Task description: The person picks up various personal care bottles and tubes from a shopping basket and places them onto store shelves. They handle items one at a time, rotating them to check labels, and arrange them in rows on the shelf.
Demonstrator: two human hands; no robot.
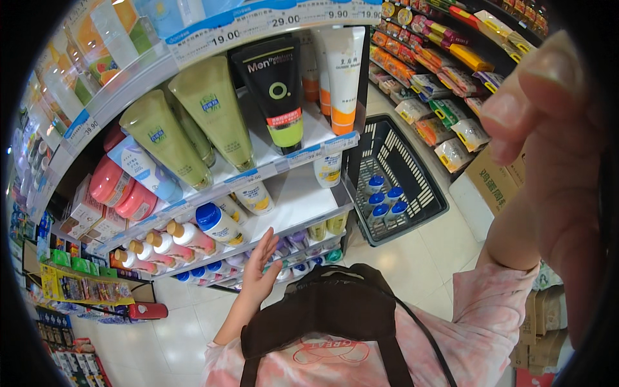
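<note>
My left hand (261,268) is at the front of a white shelf (285,203), holding nothing, its thumb apart from the fingers. Close to it stand a white bottle with a blue cap (220,225) and a white-and-yellow bottle (255,196). Another white bottle (328,169) is at the shelf's right end. On the shelf above are green squeeze tubes (213,111), a black tube (271,92) and a white-and-orange tube (344,82). Raised very near the camera, my right hand (537,96) has bent fingers close together. Nothing shows in it, but its inner side is hidden.
A black plastic basket (437,203) on the tiled floor (401,275), right of the shelf unit, holds several blue-capped bottles (378,199). Beyond it are shelves of packaged food (420,92) and a cardboard box (493,184). White bottles with wooden-looking caps (186,236) line the shelf's left.
</note>
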